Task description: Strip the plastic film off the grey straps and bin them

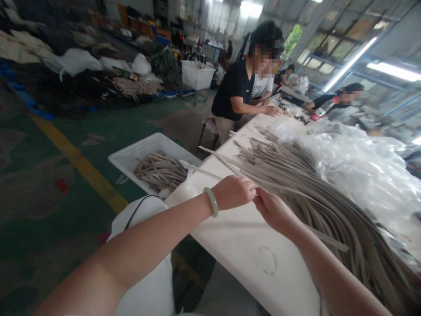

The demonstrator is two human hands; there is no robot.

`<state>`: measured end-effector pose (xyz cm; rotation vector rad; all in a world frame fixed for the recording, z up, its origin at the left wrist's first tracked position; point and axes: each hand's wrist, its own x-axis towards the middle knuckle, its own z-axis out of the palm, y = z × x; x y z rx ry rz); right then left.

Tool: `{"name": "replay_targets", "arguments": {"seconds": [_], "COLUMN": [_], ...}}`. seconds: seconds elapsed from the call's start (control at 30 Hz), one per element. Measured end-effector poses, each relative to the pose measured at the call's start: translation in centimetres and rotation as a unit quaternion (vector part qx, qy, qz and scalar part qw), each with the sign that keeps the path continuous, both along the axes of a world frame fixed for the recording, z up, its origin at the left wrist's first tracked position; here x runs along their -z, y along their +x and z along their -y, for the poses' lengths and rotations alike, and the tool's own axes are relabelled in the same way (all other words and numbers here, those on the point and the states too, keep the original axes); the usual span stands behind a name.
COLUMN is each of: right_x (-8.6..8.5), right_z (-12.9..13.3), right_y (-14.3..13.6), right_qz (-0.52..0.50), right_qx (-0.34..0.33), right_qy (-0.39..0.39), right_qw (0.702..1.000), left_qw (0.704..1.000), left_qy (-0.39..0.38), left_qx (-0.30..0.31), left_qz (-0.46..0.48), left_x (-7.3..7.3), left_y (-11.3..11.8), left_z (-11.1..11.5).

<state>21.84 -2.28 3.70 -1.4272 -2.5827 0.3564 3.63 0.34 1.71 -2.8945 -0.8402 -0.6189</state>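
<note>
My left hand (pixel 235 192), with a pale green bangle at its wrist, is closed in front of me over the white table (pixel 237 232). Its fingertips meet those of my right hand (pixel 274 211), which is pinched shut. A flat beige strap (pixel 332 240) shows past my right wrist, and a pale length runs out left of my left hand; it appears to pass through both hands, though the fingers cover the middle. Close by on the right lies a long heap of similar straps (pixel 315 188).
Left of the table stands a white plastic bin (pixel 131 153) with cut straps inside. Clear plastic bags (pixel 362 158) are piled along the table's right side. A person in a dark shirt (pixel 235 90) works at the far end, with other people beyond. A bottle (pixel 319 113) stands there.
</note>
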Motion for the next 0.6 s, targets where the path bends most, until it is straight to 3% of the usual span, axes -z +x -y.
{"name": "replay_targets", "arguments": {"seconds": [0.07,0.17,0.23,0.37,0.5,0.6], "right_x": [1.2,2.1,2.0,0.5,-0.9,-0.5], "right_z": [0.2,0.6,0.8,1.4,2.8,3.8], "right_y": [0.0,2.3,5.5,13.4,18.6,18.8], "right_qz": [0.014,0.02,0.017,0.025,0.046,0.021], "right_qx": [0.049,0.081,0.099,0.162,0.243,0.247], "right_qy": [0.043,0.097,0.113,0.103,0.113,0.082], "right_qw": [0.998,0.992,0.988,0.981,0.962,0.965], "left_qw": [1.0,0.988,0.97,0.944,0.916,0.883], "left_qy": [-0.008,-0.108,-0.175,-0.236,-0.22,-0.171], "left_qx": [-0.013,-0.099,-0.147,-0.202,-0.323,-0.434], "left_qz": [-0.003,-0.044,-0.084,-0.109,-0.088,-0.047], "left_x": [0.2,0.5,0.8,1.7,1.9,1.6], "left_y": [0.2,-0.9,-2.7,-7.2,-10.9,-12.8], "left_z": [0.3,-0.4,-1.6,-4.4,-5.7,-6.0]}}
